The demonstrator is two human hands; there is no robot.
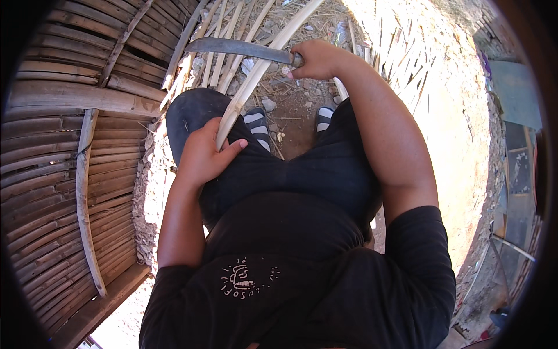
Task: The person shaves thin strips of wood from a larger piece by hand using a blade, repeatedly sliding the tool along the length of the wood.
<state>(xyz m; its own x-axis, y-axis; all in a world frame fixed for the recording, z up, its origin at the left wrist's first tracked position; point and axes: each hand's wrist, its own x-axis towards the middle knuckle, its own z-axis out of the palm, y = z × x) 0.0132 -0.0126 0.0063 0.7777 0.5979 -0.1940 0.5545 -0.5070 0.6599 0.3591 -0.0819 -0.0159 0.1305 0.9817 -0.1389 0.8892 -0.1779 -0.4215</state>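
A long pale strip, bamboo or wood by its look [256, 80], slants from my left thigh up past the far edge of the view. My left hand [209, 152] is wrapped round its near end, thumb toward my lap. My right hand [317, 60] grips the handle of a machete [241, 48] with a long, slightly curved grey blade. The blade points left and lies across the strip beyond my knees; the view does not show whether its edge bites into the strip.
A bamboo slat wall [46, 139] rises close on my left. Split strips [224, 43] lie on the littered ground ahead, with more thin slivers [407, 64] at the far right. My sandalled feet [257, 127] stand beyond my knees. Sunlit ground [447, 139] stretches along my right.
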